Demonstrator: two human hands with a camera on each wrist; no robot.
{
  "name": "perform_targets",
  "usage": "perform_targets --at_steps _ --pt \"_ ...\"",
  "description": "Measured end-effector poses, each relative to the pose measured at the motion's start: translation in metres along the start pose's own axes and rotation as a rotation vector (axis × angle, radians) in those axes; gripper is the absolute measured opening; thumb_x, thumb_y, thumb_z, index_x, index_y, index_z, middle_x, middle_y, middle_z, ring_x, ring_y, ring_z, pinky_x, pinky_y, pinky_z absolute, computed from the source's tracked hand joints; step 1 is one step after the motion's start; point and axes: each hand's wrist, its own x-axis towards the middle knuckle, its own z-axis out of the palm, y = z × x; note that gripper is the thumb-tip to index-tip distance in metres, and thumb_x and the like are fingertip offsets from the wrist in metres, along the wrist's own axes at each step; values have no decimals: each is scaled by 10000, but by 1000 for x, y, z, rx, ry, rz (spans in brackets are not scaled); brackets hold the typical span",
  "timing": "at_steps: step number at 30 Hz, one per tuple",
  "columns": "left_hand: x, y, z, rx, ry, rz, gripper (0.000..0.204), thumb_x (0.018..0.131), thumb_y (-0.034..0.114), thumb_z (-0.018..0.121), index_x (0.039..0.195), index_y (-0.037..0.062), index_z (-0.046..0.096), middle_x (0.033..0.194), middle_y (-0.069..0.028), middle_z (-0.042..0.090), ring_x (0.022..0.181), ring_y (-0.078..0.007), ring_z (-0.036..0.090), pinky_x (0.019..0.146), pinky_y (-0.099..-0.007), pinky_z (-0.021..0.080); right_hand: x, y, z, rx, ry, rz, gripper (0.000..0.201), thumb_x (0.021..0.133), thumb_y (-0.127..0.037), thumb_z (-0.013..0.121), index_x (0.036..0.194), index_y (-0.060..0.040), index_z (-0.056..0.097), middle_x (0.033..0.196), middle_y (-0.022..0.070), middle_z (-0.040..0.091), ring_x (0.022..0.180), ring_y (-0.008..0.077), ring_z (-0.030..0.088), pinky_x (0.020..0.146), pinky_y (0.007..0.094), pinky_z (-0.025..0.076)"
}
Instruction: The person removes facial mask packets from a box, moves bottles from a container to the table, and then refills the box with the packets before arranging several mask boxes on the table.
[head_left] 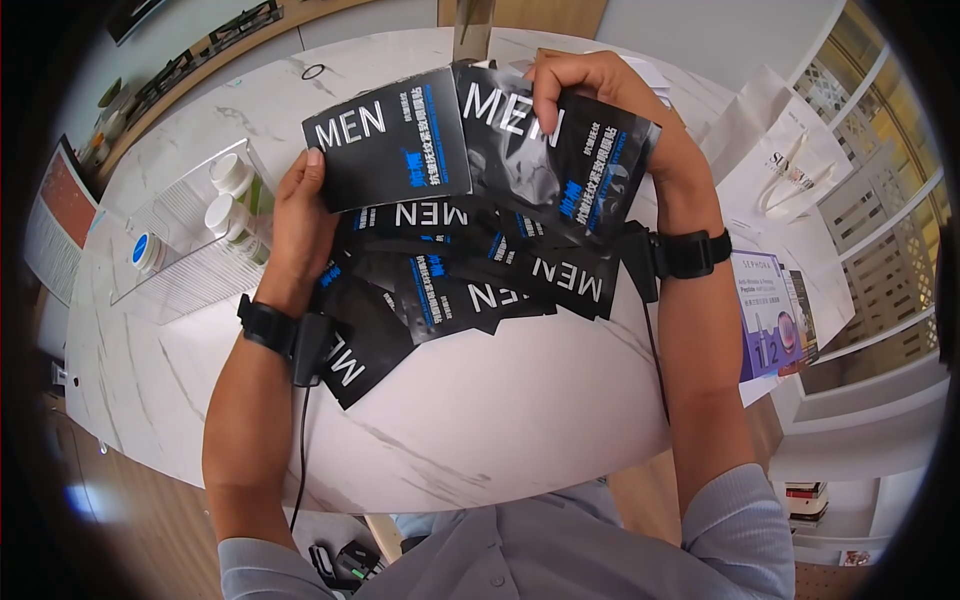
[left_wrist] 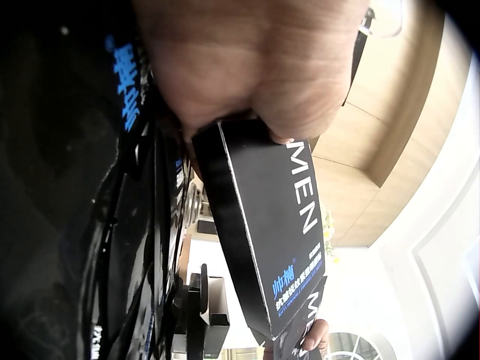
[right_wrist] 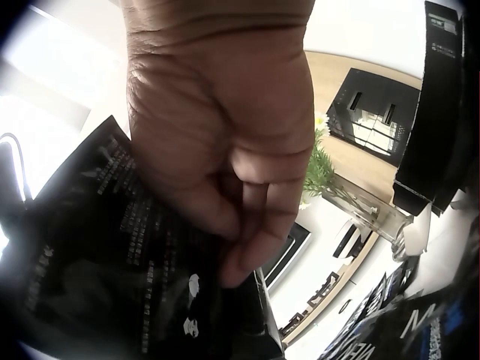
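Note:
My left hand (head_left: 300, 210) grips a black box (head_left: 395, 150) marked "MEN" by its left edge, thumb on the front. The left wrist view shows that the box (left_wrist: 274, 225) has real thickness. A glossy black sachet (head_left: 600, 165), also lettered "MEN" with blue print, is pinched at its top by my right hand (head_left: 590, 80). Its left edge meets the right side of the box. Both are tilted and held up over a pile of similar sachets (head_left: 480, 290) spread on the table. In the right wrist view the sachet's back (right_wrist: 112, 255) carries small print.
A clear tray (head_left: 185, 250) with white-capped bottles (head_left: 232, 215) and a small jar (head_left: 148, 252) stands at the left. At the right are a white paper bag (head_left: 790, 165) and a purple Sephora box (head_left: 765, 320). A glass vase (head_left: 473, 35) stands behind on the marble table (head_left: 480, 420).

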Motion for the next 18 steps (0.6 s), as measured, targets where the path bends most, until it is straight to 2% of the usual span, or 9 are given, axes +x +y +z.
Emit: perform_targets --at_steps 6,15,18 --pt "1 0 0 -3 -49 6 421 1117 318 442 1337 -20 561 1296 -115 655 1194 -204 621 1080 -378 467 -1 -12 1 -49 -68 117 98 727 -87 701 727 -75 603 700 -49 581 707 62 552 683 235 435" --pt "-3 3 6 31 -33 -3 424 1113 327 455 1332 -17 572 1288 -105 662 1174 -195 633 1061 -375 480 -4 -10 -2 23 -180 124 120 789 -124 683 722 -69 599 706 -49 587 688 58 544 654 221 418" --pt "-4 4 10 34 -20 -5 410 1117 315 446 1334 -7 577 1279 -100 668 1166 -187 637 1050 -358 488 1 -1 4 39 -133 133 148 787 -187 747 815 -65 668 771 -52 609 699 18 530 626 190 380"
